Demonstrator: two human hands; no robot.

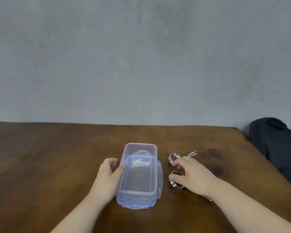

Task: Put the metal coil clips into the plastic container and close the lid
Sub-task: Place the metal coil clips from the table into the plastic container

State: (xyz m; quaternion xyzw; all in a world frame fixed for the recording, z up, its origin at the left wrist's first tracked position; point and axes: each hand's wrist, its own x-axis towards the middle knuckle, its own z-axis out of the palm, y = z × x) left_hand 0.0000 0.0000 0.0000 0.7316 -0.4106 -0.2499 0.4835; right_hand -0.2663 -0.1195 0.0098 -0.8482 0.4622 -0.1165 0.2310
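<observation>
We see our left hand (pixel 107 175) at the left side of the clear plastic container (pixel 138 175), thumb pressed on its long left rim and the other fingers curled by the outer wall, so it grips the box, which stands on the brown wooden table (pixel 49 165). A blue-edged lid (pixel 159 179) seems to sit with the box, its side flap sticking out on the right, though we cannot tell whether it lies under the box or tilted on top; the inside looks bare of clips. Just right of the box our right hand (pixel 193 175) lies over the metal coil clips (pixel 175 179), fingers spread and bent down, fingertips (pixel 172 177) touching the wire loops; whether it has clamped one we cannot tell. One coil shows beyond the fingers, another beneath them, and a further bit of metal peeks out past the wrist. A dark bundle of cloth (pixel 275 145) sits off the table's far right corner, by the grey wall (pixel 141 56)
</observation>
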